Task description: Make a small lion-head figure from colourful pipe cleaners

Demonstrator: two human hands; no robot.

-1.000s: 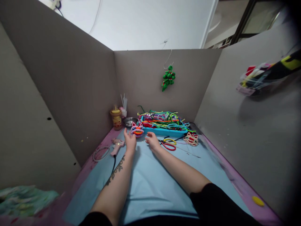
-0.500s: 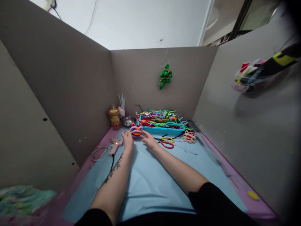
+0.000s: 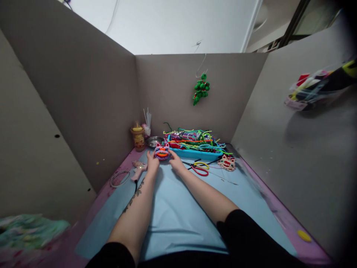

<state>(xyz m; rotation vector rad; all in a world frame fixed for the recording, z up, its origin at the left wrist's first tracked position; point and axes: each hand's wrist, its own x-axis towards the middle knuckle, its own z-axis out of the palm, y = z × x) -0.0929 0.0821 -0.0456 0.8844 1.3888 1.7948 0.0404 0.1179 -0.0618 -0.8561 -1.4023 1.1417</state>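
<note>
Between my two hands is a small animal head made of pipe cleaners [image 3: 162,152], pink and purple with an orange band and pink pointed ears. My left hand [image 3: 153,163] grips its left side. The fingertips of my right hand [image 3: 176,162] press on its right side. Just right of my right hand lie scissors [image 3: 201,170] with red and yellow handles. A pink hot glue gun [image 3: 138,170] rests to the left of my left hand. Farther right is a second pipe-cleaner head [image 3: 227,163], cream and red.
Behind the hands stands a blue tray [image 3: 192,153] heaped with coloured pipe cleaners. A metal bowl [image 3: 154,142], a brown cup [image 3: 138,138] and white sticks [image 3: 147,117] are at back left. Grey partitions [image 3: 167,89] enclose the table; a green ornament [image 3: 201,89] hangs there.
The pipe-cleaner head now faces me more squarely, its orange band lower in front. My right fingers have closed in on its side. The whole view has shifted slightly.
</note>
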